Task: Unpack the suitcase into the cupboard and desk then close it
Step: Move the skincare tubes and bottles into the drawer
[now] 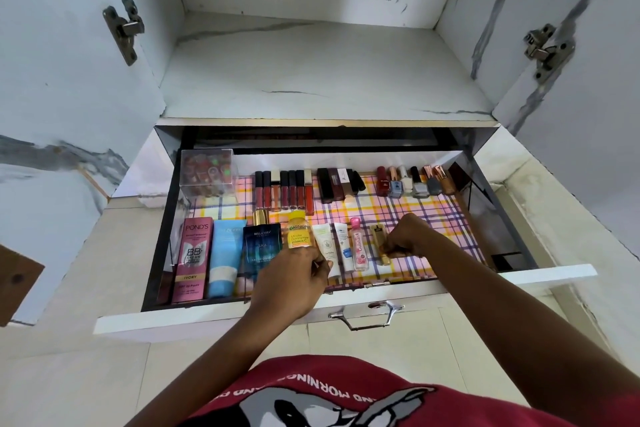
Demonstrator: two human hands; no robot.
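- Your right hand (407, 239) pinches the gold tube (380, 243) just right of the pink Gulabari bottle (358, 246); set it snug and parallel.
- Your left hand (294, 274) curls round the yellow Garnier bottle (298, 230), left of the Gulabari bottle; steady it so the row stays straight.
- Keep everything inside the drawer (519, 279).

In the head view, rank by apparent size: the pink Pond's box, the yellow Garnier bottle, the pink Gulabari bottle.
1. Pond's box, clearly largest.
2. Garnier bottle, though the left hand hides its base.
3. Gulabari bottle, slimmest; close to the Garnier in visible length.
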